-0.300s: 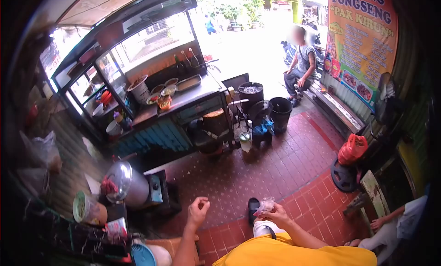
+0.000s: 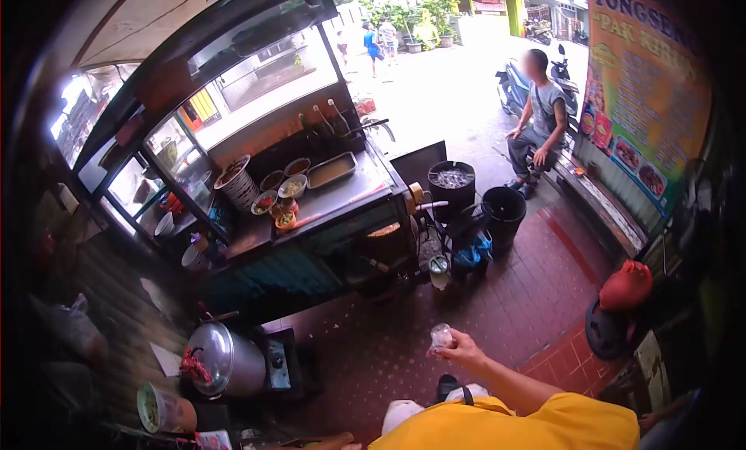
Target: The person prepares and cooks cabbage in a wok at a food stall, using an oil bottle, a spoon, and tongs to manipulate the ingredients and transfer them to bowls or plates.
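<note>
My right hand is closed around a small clear cup, held out in front of my body above the tiled floor. It looks like plastic or glass; its contents are too small to make out. At the bottom edge, only part of my left hand shows, low and dim, and its fingers are mostly cut off. The nearest things to that hand are a burner and a large lidded metal pot.
A food cart with bowls, stacked plates and a metal tray stands ahead. Black buckets are beside it. A person sits on a bench at right. A red bag rests near the right wall.
My left hand has dropped from mid-view to the bottom edge. My right hand, still holding the clear cup, has moved slightly forward. The view has shifted, and the cart looks closer.
</note>
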A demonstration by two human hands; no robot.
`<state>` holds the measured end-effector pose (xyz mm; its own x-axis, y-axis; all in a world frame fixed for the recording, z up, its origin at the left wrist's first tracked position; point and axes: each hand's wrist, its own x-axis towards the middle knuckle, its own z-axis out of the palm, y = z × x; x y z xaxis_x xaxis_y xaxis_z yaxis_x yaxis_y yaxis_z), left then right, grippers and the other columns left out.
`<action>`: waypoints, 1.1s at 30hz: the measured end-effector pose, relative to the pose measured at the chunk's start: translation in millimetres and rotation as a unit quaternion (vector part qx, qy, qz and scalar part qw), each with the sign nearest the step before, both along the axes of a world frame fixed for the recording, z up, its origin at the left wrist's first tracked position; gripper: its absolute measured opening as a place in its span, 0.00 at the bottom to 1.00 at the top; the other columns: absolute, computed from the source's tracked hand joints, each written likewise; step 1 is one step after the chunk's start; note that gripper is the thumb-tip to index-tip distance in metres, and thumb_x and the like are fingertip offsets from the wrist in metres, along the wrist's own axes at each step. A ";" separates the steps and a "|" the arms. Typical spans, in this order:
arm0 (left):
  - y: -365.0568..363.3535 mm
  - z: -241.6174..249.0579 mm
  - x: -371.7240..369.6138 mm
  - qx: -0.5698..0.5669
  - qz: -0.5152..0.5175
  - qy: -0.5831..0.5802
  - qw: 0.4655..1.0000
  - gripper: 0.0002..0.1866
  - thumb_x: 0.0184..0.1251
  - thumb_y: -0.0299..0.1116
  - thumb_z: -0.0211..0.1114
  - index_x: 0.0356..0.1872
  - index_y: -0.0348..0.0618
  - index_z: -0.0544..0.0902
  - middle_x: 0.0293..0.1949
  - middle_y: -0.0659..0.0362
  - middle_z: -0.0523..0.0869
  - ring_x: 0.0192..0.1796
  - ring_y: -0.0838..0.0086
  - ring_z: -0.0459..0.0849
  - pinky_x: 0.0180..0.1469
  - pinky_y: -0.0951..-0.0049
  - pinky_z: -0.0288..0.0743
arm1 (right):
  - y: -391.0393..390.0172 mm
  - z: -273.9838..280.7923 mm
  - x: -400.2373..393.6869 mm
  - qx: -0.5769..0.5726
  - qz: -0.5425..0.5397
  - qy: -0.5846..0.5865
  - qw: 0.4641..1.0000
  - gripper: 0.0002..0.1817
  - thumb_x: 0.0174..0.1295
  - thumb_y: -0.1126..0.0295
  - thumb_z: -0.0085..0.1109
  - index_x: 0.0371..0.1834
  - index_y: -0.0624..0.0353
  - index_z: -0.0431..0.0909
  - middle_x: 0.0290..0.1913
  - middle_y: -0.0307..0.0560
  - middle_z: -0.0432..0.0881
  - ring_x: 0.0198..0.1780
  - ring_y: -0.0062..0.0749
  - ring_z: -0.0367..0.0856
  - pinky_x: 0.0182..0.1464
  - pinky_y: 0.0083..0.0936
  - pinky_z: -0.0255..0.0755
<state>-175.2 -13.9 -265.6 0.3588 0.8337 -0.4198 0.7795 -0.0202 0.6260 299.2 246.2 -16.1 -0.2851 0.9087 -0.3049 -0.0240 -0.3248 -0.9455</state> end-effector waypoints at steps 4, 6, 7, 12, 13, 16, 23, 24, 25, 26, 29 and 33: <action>61.0 20.9 20.0 -0.220 0.350 0.003 0.911 0.11 0.66 0.38 0.57 0.30 0.43 0.82 0.26 0.61 0.84 0.27 0.69 0.82 0.28 0.67 0.75 | 113.9 3.1 -25.3 0.060 0.019 -0.010 0.998 0.22 0.57 0.62 0.70 0.51 0.58 0.74 0.43 0.44 0.81 0.45 0.26 0.81 0.47 0.24 0.76; 88.6 20.5 34.7 -0.238 0.389 -0.007 0.890 0.11 0.66 0.37 0.57 0.29 0.43 0.82 0.26 0.60 0.83 0.27 0.69 0.82 0.27 0.68 0.76 | 159.6 -0.4 -40.1 0.034 0.027 0.030 0.999 0.21 0.57 0.63 0.70 0.49 0.58 0.75 0.42 0.43 0.81 0.43 0.24 0.80 0.44 0.22 0.76; 102.9 17.9 40.0 -0.239 0.395 -0.013 0.887 0.10 0.66 0.36 0.58 0.29 0.43 0.82 0.26 0.60 0.83 0.28 0.70 0.82 0.27 0.68 0.76 | 178.3 -1.7 -47.3 0.052 0.029 -0.003 0.998 0.18 0.58 0.64 0.68 0.48 0.58 0.75 0.40 0.41 0.82 0.40 0.23 0.81 0.41 0.21 0.76; 185.6 -2.3 42.5 -0.141 0.272 -0.001 0.952 0.08 0.65 0.34 0.60 0.28 0.43 0.82 0.25 0.60 0.83 0.28 0.71 0.82 0.27 0.69 0.76 | 247.8 -0.2 -79.4 0.002 -0.017 0.016 1.000 0.16 0.61 0.66 0.64 0.49 0.56 0.73 0.39 0.41 0.83 0.38 0.24 0.83 0.37 0.22 0.78; 207.2 -9.4 32.2 -0.053 0.170 0.040 0.983 0.08 0.65 0.33 0.60 0.28 0.43 0.82 0.25 0.60 0.82 0.28 0.72 0.83 0.27 0.70 0.76 | 261.0 0.4 -85.3 -0.032 -0.050 0.018 0.998 0.16 0.61 0.66 0.63 0.50 0.56 0.73 0.39 0.41 0.83 0.37 0.25 0.84 0.37 0.23 0.78; 310.1 4.0 1.4 -0.100 0.297 -0.041 0.949 0.05 0.66 0.32 0.59 0.34 0.44 0.81 0.26 0.60 0.82 0.28 0.74 0.82 0.26 0.73 0.76 | 310.6 2.1 -92.4 -0.065 -0.092 0.029 0.993 0.15 0.61 0.70 0.59 0.52 0.55 0.72 0.39 0.42 0.83 0.36 0.26 0.85 0.35 0.24 0.79; 518.0 153.9 -66.6 0.057 0.545 -0.226 0.806 0.08 0.67 0.30 0.61 0.42 0.38 0.81 0.30 0.62 0.83 0.29 0.80 0.82 0.30 0.80 0.74 | 483.8 22.7 -102.3 0.061 -0.145 0.034 0.987 0.09 0.64 0.69 0.59 0.45 0.56 0.75 0.34 0.39 0.84 0.31 0.21 0.82 0.31 0.20 0.75; 533.5 166.7 -73.5 0.064 0.565 -0.222 0.792 0.08 0.67 0.30 0.61 0.42 0.38 0.81 0.30 0.62 0.83 0.29 0.80 0.82 0.30 0.80 0.74 | 510.1 22.0 -102.6 0.079 -0.157 0.031 0.984 0.08 0.65 0.69 0.58 0.45 0.57 0.76 0.33 0.38 0.83 0.30 0.20 0.81 0.30 0.21 0.75; 543.6 177.9 -76.8 0.094 0.560 -0.218 0.794 0.08 0.67 0.30 0.61 0.42 0.38 0.82 0.30 0.61 0.83 0.30 0.79 0.83 0.31 0.79 0.75 | 542.9 12.0 -99.4 0.123 -0.142 -0.003 0.982 0.08 0.66 0.70 0.58 0.46 0.57 0.76 0.34 0.37 0.82 0.32 0.19 0.80 0.32 0.19 0.73; 544.1 183.2 -74.3 0.124 0.555 -0.213 0.794 0.08 0.67 0.31 0.62 0.42 0.38 0.82 0.30 0.61 0.84 0.30 0.78 0.83 0.32 0.78 0.76 | 577.4 -1.6 -96.4 0.169 -0.125 -0.036 0.977 0.08 0.66 0.71 0.58 0.47 0.57 0.75 0.35 0.36 0.81 0.33 0.18 0.79 0.33 0.18 0.72; 541.2 194.5 -59.9 0.132 0.557 -0.137 0.808 0.08 0.68 0.30 0.61 0.45 0.39 0.81 0.33 0.61 0.84 0.33 0.79 0.83 0.34 0.79 0.77 | 662.5 -14.9 -118.4 0.340 -0.192 -0.125 0.912 0.17 0.68 0.72 0.56 0.58 0.63 0.72 0.40 0.37 0.81 0.40 0.20 0.78 0.44 0.15 0.71; 524.4 194.1 -22.9 0.079 0.594 -0.160 0.785 0.08 0.66 0.29 0.62 0.43 0.38 0.82 0.31 0.60 0.84 0.32 0.78 0.84 0.35 0.78 0.77 | 718.2 -47.5 -136.0 0.392 -0.126 -0.402 0.818 0.33 0.57 0.70 0.62 0.68 0.59 0.64 0.66 0.62 0.66 0.66 0.51 0.68 0.66 0.38 0.63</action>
<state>-198.1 510.5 -71.6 -0.6440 0.6926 -0.3249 0.1113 0.5050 0.8559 163.2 964.4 -63.6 -0.0522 0.9136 0.4034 0.7345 0.3088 -0.6043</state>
